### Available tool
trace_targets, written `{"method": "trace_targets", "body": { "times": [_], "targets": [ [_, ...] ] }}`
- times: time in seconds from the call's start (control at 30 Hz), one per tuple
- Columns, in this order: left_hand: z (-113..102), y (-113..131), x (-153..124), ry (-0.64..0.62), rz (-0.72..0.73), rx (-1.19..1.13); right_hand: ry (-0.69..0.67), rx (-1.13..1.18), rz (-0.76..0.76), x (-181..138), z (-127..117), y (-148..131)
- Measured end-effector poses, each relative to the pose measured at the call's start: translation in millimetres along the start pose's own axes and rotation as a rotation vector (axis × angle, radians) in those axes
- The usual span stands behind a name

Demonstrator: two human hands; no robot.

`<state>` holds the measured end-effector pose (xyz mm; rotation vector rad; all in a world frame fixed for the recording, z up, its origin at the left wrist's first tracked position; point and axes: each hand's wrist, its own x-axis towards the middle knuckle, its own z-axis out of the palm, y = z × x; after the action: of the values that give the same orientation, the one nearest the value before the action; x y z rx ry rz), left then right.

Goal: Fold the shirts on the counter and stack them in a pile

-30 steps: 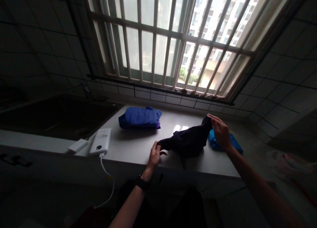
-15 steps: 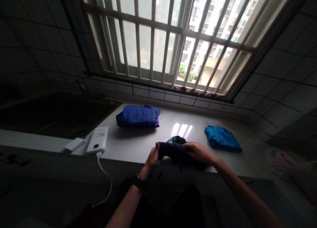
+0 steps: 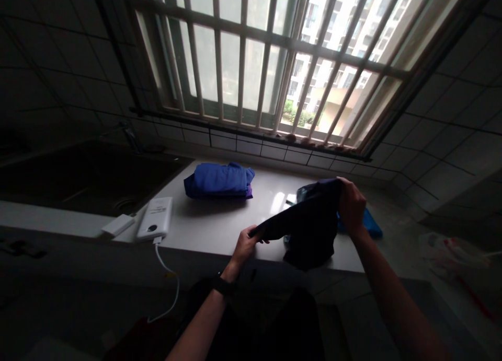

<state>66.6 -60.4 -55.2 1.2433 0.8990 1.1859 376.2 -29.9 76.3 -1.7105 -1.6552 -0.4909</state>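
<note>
A dark navy garment (image 3: 314, 225) hangs stretched between my two hands above the front of the white counter (image 3: 219, 230). My left hand (image 3: 246, 244) is closed on its left end, low near the counter's edge. Higher and to the right, my right hand (image 3: 351, 204) grips its upper corner. A lighter printed patch shows along the garment's far left side. Partly hidden behind my right hand and wrist lies a folded bright blue cloth (image 3: 371, 224). Folded blue and purple clothing (image 3: 219, 181) sits in a stack to the left, apart from both hands.
A white power bank (image 3: 156, 217) with a cable (image 3: 174, 288) hanging over the edge lies at the left, beside a small white box (image 3: 118, 225). Further left is a dark sink (image 3: 90, 178) with a faucet (image 3: 131, 137). A plastic bag (image 3: 451, 251) rests at the right. A barred window stands behind.
My right hand has moved up and to the right, lifting and spreading the bunched navy garment. My left hand stays in nearly the same place, still holding its end.
</note>
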Motion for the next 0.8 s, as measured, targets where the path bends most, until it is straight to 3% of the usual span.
{"method": "trace_targets", "body": {
  "times": [0.07, 0.17, 0.23, 0.37, 0.43, 0.53, 0.6, 0.67, 0.8],
  "targets": [
    [0, -3, 1, 0.069, -0.032, -0.052, -0.091, -0.009, 0.062, 1, 2, 3],
    [1, -9, 1, 0.187, -0.112, -0.114, -0.305, 0.038, 0.035, -8, 7, 4],
    [1, -14, 1, 0.214, -0.156, -0.192, -0.449, 0.076, -0.004, -24, 9, 0],
    [0, -22, 3, 0.24, -0.182, -0.324, -0.911, 0.001, -0.105, -67, 10, -17],
    [-1, -24, 6, 0.287, -0.175, -0.343, -1.015, -0.041, -0.158, -82, 7, -25],
    [-2, -24, 8, 0.293, -0.104, -0.332, -0.985, 0.157, -0.229, -82, -3, -30],
    [-1, -22, 6, 0.262, -0.05, -0.288, -0.847, 0.423, -0.228, -68, -9, -24],
    [0, -20, 3, 0.211, 0.002, -0.207, -0.622, 0.579, -0.119, -49, -12, -15],
    [2, -22, -1, 0.069, 0.06, -0.014, -0.305, 0.446, 0.199, -28, 2, -3]
  ]
}}
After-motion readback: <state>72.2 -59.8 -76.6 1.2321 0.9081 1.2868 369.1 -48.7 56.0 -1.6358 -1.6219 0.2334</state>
